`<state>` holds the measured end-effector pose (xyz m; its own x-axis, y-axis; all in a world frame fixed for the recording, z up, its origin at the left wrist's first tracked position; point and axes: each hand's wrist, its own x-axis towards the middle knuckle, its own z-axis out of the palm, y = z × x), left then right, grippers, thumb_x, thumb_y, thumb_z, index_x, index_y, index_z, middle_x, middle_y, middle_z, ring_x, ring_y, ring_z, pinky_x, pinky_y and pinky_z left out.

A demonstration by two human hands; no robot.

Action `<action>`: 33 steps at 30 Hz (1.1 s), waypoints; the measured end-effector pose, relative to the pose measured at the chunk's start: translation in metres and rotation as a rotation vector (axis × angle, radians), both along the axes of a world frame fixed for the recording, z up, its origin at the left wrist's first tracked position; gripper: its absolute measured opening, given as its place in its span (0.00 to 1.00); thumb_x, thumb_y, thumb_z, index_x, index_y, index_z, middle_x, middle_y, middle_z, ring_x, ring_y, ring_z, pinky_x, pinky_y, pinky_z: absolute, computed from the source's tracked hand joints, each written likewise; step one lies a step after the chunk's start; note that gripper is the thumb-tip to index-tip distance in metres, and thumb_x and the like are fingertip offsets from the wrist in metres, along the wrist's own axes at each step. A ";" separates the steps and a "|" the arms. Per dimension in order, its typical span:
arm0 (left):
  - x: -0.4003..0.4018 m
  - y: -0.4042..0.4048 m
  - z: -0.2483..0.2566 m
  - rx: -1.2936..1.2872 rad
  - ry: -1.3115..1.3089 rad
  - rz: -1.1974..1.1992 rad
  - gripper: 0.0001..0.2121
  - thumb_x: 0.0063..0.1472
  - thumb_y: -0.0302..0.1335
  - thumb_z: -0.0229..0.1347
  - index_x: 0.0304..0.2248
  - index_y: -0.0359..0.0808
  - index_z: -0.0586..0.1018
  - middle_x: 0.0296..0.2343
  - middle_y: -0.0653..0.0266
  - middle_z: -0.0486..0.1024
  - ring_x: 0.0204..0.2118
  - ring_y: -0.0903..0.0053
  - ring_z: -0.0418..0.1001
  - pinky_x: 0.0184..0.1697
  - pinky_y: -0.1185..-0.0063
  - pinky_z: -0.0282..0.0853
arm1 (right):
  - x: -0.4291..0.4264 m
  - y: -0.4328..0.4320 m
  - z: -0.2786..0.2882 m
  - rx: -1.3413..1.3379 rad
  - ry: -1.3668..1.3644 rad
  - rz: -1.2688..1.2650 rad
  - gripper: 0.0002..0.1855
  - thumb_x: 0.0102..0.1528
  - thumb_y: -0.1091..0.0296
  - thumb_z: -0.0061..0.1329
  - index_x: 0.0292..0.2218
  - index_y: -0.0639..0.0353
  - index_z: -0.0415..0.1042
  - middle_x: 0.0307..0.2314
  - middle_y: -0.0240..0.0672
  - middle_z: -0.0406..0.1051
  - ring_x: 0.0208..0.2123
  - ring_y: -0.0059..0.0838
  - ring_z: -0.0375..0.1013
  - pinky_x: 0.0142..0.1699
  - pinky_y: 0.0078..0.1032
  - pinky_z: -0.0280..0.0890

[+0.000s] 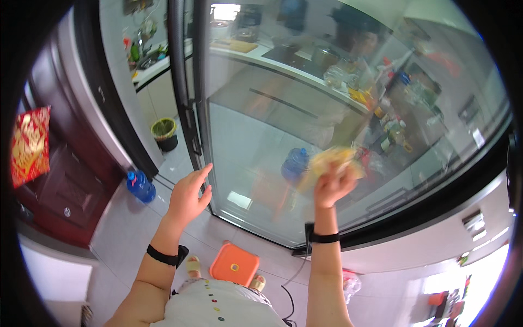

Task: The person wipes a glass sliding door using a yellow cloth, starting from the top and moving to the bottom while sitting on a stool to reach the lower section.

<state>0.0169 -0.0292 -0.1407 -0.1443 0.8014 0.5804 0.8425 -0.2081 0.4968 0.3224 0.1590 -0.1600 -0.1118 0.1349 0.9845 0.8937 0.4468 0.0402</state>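
Note:
A blurred yellow cloth [315,167] is in my right hand [334,186], held against or just in front of the glass pane of a sliding door [253,135]. My left hand [188,197] is raised beside the door's dark frame edge, fingers apart and holding nothing; whether its fingertips touch the frame cannot be told. Both wrists wear black bands. Through the glass a kitchen counter, a pot and plastic bags show, mixed with reflections.
An orange plastic stool [235,265] stands on the tiled floor between my feet. A blue water jug [141,187] is by the dark red door [69,184]. Beyond the opening is a lined bin [164,135]. A cable [292,298] and a plastic bag [350,284] lie at lower right.

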 end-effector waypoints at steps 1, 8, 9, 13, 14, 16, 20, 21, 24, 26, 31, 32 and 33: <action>-0.003 -0.004 -0.006 0.013 0.026 -0.036 0.23 0.50 0.21 0.54 0.48 0.35 0.68 0.30 0.56 0.73 0.28 0.63 0.71 0.30 0.72 0.67 | 0.006 0.004 -0.063 -0.210 -0.180 0.042 0.20 0.46 0.69 0.46 0.42 0.47 0.74 0.41 0.37 0.65 0.44 0.36 0.63 0.45 0.35 0.58; -0.048 -0.048 -0.016 -0.125 -0.057 0.147 0.20 0.51 0.23 0.53 0.46 0.35 0.70 0.29 0.56 0.73 0.30 0.63 0.71 0.33 0.71 0.67 | -0.003 -0.018 -0.091 -0.398 -0.672 0.232 0.10 0.47 0.63 0.51 0.34 0.42 0.76 0.41 0.22 0.67 0.40 0.30 0.66 0.43 0.31 0.62; -0.050 -0.048 -0.018 -0.119 -0.061 0.150 0.20 0.51 0.23 0.53 0.46 0.35 0.70 0.29 0.56 0.73 0.30 0.63 0.71 0.33 0.71 0.67 | -0.013 -0.009 -0.063 -0.259 -0.545 0.179 0.12 0.47 0.65 0.49 0.36 0.42 0.76 0.41 0.26 0.67 0.41 0.33 0.65 0.44 0.31 0.61; -0.054 -0.043 -0.020 -0.154 -0.171 0.243 0.19 0.53 0.25 0.51 0.47 0.37 0.70 0.31 0.56 0.73 0.33 0.64 0.72 0.37 0.71 0.67 | -0.063 -0.016 0.084 0.031 -0.157 0.022 0.20 0.47 0.72 0.44 0.43 0.47 0.74 0.43 0.42 0.66 0.44 0.43 0.64 0.47 0.36 0.59; -0.051 -0.041 -0.021 -0.206 -0.207 0.224 0.19 0.54 0.26 0.51 0.47 0.37 0.70 0.32 0.57 0.73 0.34 0.64 0.72 0.38 0.72 0.67 | -0.068 -0.016 0.102 0.064 -0.087 0.022 0.21 0.47 0.72 0.43 0.45 0.49 0.73 0.44 0.44 0.65 0.45 0.44 0.64 0.48 0.37 0.58; -0.055 -0.044 -0.031 -0.216 -0.174 0.182 0.20 0.53 0.25 0.51 0.47 0.38 0.70 0.32 0.58 0.74 0.34 0.66 0.72 0.36 0.74 0.68 | -0.081 -0.014 0.099 0.048 -0.143 0.088 0.21 0.48 0.72 0.42 0.45 0.50 0.72 0.44 0.45 0.65 0.45 0.43 0.64 0.48 0.36 0.59; -0.076 -0.063 -0.044 -0.363 -0.107 0.079 0.20 0.53 0.26 0.52 0.47 0.40 0.70 0.34 0.58 0.74 0.34 0.66 0.72 0.36 0.73 0.68 | -0.117 -0.018 -0.015 -0.909 -0.560 0.114 0.19 0.50 0.67 0.42 0.45 0.58 0.68 0.42 0.44 0.68 0.44 0.37 0.68 0.47 0.33 0.63; -0.086 -0.073 -0.045 -0.428 -0.102 0.052 0.19 0.53 0.27 0.51 0.47 0.39 0.71 0.34 0.58 0.73 0.34 0.64 0.72 0.38 0.70 0.67 | -0.148 -0.038 -0.016 -1.437 -0.827 -0.037 0.21 0.52 0.66 0.40 0.47 0.59 0.67 0.46 0.37 0.66 0.49 0.33 0.64 0.53 0.31 0.60; -0.118 -0.099 -0.040 -0.293 -0.129 0.029 0.19 0.52 0.27 0.53 0.46 0.40 0.72 0.34 0.58 0.74 0.34 0.64 0.72 0.38 0.71 0.68 | -0.077 -0.003 -0.140 -0.601 -1.286 0.379 0.20 0.56 0.66 0.36 0.50 0.54 0.65 0.50 0.28 0.62 0.52 0.24 0.60 0.58 0.24 0.52; -0.147 -0.116 -0.045 -0.324 -0.179 0.215 0.19 0.52 0.27 0.53 0.45 0.39 0.72 0.34 0.58 0.74 0.34 0.65 0.72 0.38 0.72 0.68 | -0.085 -0.006 -0.143 -0.810 -1.127 0.369 0.19 0.55 0.68 0.36 0.48 0.53 0.67 0.51 0.23 0.62 0.53 0.23 0.58 0.59 0.23 0.50; -0.185 -0.135 -0.072 -0.332 -0.349 0.627 0.18 0.51 0.28 0.54 0.44 0.36 0.73 0.33 0.56 0.74 0.36 0.67 0.73 0.39 0.74 0.68 | -0.169 -0.025 0.037 -0.888 -0.522 0.375 0.21 0.53 0.68 0.37 0.48 0.54 0.68 0.52 0.28 0.61 0.54 0.30 0.59 0.59 0.32 0.50; -0.179 -0.127 -0.073 -0.288 -0.374 0.521 0.18 0.51 0.28 0.54 0.44 0.36 0.73 0.34 0.56 0.74 0.37 0.67 0.73 0.39 0.74 0.68 | -0.159 -0.007 0.047 -0.497 -0.584 0.338 0.21 0.52 0.68 0.37 0.48 0.52 0.68 0.52 0.30 0.61 0.55 0.33 0.59 0.59 0.36 0.49; -0.175 -0.125 -0.076 -0.251 -0.397 0.442 0.18 0.52 0.28 0.54 0.44 0.35 0.73 0.35 0.55 0.74 0.37 0.66 0.73 0.39 0.74 0.68 | -0.171 -0.008 0.067 -0.310 -0.516 0.202 0.21 0.51 0.69 0.39 0.48 0.50 0.68 0.53 0.32 0.61 0.56 0.35 0.57 0.60 0.37 0.47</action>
